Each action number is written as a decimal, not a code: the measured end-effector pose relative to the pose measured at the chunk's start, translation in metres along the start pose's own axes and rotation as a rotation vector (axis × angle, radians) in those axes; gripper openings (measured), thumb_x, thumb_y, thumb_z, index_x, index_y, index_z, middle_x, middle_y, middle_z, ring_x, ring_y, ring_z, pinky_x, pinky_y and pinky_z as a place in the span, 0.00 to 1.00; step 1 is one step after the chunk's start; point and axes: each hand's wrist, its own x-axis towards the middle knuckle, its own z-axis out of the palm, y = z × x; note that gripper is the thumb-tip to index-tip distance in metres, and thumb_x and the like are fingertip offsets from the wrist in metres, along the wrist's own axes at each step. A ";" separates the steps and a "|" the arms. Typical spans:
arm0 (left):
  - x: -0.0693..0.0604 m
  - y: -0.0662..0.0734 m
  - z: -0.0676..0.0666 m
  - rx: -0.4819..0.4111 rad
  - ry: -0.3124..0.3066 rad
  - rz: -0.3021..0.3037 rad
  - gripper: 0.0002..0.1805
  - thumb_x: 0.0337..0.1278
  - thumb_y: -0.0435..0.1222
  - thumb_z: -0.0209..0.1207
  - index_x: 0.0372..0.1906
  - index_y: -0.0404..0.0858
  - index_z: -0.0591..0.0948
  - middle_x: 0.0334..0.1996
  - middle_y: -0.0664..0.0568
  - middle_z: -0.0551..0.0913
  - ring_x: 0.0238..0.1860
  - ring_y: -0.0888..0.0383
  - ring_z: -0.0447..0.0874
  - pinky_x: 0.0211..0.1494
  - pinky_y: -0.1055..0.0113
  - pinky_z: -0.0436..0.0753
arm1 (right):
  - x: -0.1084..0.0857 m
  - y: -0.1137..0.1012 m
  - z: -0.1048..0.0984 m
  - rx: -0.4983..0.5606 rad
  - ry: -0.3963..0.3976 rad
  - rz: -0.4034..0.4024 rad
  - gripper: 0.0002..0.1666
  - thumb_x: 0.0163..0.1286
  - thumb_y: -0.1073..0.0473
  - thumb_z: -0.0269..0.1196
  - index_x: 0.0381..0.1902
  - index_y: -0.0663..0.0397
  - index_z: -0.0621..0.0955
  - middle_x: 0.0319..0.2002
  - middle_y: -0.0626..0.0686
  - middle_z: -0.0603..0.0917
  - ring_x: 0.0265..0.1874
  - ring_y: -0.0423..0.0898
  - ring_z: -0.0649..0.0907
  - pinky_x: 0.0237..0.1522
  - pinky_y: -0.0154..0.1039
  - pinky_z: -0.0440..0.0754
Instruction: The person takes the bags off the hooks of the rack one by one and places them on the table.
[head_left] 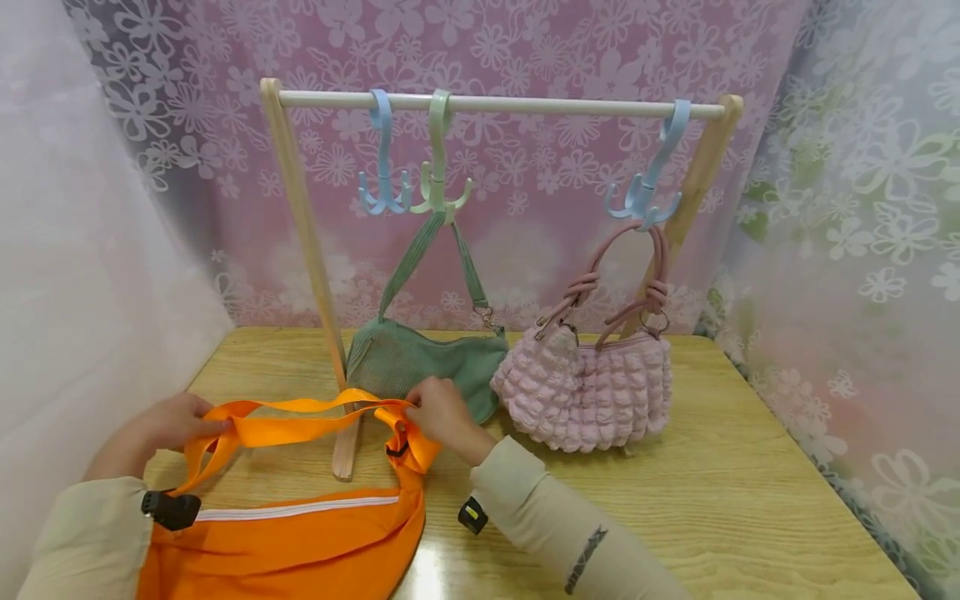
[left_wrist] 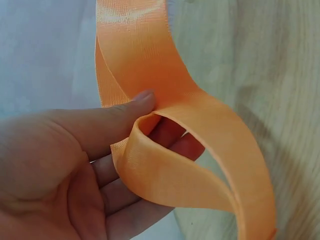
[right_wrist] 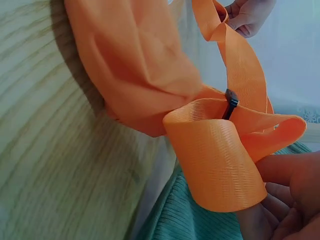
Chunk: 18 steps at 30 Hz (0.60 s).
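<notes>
An orange bag [head_left: 300,546] with a white zipper lies on the table at the lower left of the head view. Its wide orange strap [head_left: 292,431] stretches between both hands. My left hand [head_left: 168,423] pinches the strap between thumb and fingers, where it folds into a loop [left_wrist: 165,175] in the left wrist view. My right hand [head_left: 446,417] grips the strap's other end, beside a black slider buckle [right_wrist: 231,102]. Folded webbing [right_wrist: 215,165] bulges in front of the right fingers. Just behind the right hand hangs a green corduroy bag [head_left: 420,362].
A rack with a white bar [head_left: 525,104] and wooden legs [head_left: 307,225] stands on the table [head_left: 712,500]. Blue hooks [head_left: 384,167] and a green hook [head_left: 438,158] hang from it. A pink puffy bag [head_left: 592,392] hangs at the right.
</notes>
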 end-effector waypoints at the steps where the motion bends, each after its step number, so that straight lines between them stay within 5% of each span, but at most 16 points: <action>1: 0.001 -0.001 0.001 -0.003 -0.008 0.000 0.16 0.66 0.40 0.59 0.33 0.28 0.84 0.21 0.54 0.77 0.24 0.58 0.74 0.30 0.66 0.79 | 0.000 0.000 0.001 -0.004 -0.004 0.002 0.07 0.65 0.62 0.67 0.29 0.54 0.89 0.29 0.49 0.88 0.27 0.43 0.83 0.27 0.31 0.78; 9: 0.008 -0.001 0.009 -0.009 -0.005 -0.040 0.14 0.65 0.37 0.59 0.33 0.27 0.83 0.21 0.54 0.76 0.23 0.58 0.74 0.30 0.65 0.83 | 0.001 0.001 0.010 -0.039 -0.036 0.039 0.07 0.63 0.63 0.66 0.27 0.52 0.89 0.27 0.46 0.87 0.21 0.40 0.77 0.21 0.29 0.73; 18: 0.014 -0.003 0.015 -0.017 0.002 -0.068 0.13 0.63 0.36 0.60 0.32 0.28 0.83 0.19 0.54 0.76 0.21 0.59 0.76 0.29 0.67 0.83 | 0.002 0.006 0.018 -0.043 -0.096 0.094 0.14 0.61 0.64 0.65 0.16 0.50 0.84 0.14 0.42 0.73 0.14 0.39 0.68 0.13 0.29 0.64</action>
